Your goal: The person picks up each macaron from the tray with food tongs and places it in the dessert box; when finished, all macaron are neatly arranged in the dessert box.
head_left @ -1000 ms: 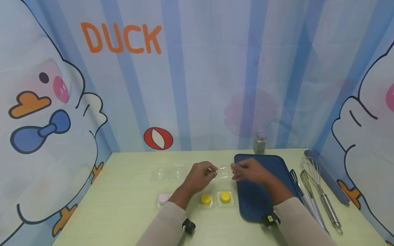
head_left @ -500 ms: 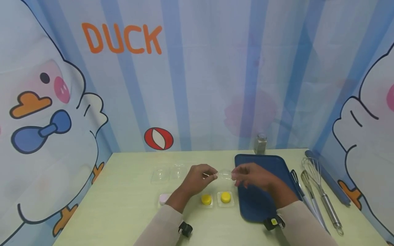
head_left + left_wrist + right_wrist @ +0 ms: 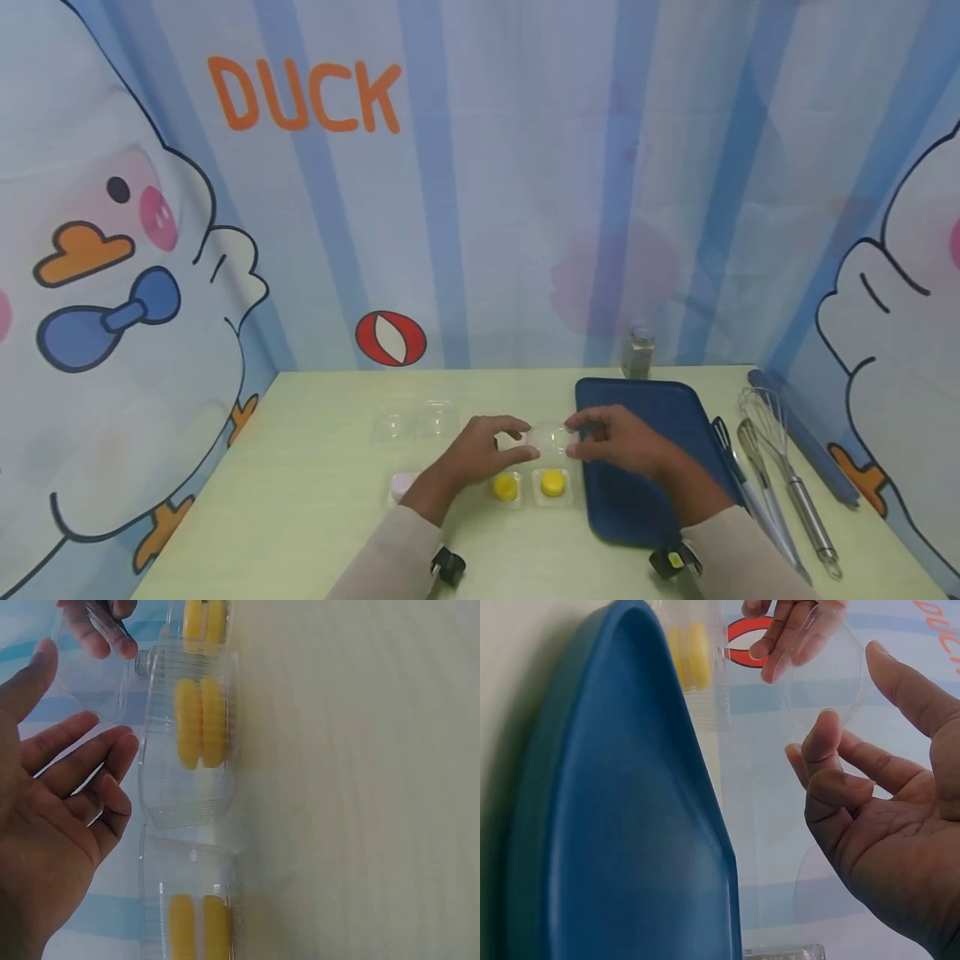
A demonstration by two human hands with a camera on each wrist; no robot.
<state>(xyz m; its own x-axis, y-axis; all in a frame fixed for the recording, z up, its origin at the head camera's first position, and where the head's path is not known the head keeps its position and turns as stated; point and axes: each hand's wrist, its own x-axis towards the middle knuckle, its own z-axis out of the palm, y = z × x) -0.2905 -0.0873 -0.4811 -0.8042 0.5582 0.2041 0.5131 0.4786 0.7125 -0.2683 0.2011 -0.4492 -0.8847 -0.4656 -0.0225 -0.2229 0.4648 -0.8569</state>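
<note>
Held up between both hands is a clear domed plastic lid (image 3: 551,440). My left hand (image 3: 480,452) grips its left edge with thumb and fingers. On the opposite edge, the thumb and fingers of my right hand (image 3: 621,442) hold it. The lid (image 3: 105,682) also shows in the left wrist view, seen nearly edge-on. Just below the hands, two yellow macarons (image 3: 553,482) sit in small clear plastic trays on the table. A pale pink macaron (image 3: 402,484) lies farther left, partly hidden by the left forearm.
A dark blue tray (image 3: 637,508) lies under and beside the right hand. Two clear plastic lids (image 3: 437,418) rest at the back left. Right of the tray are a whisk (image 3: 798,492), other long-handled utensils and a grey rolling pin (image 3: 802,437). A small glass jar (image 3: 637,354) stands behind.
Both hands have come down a little toward the yellow macarons with the clear lid. The lid has tilted so that its dome shows more, and the fingers have spread along its edges.
</note>
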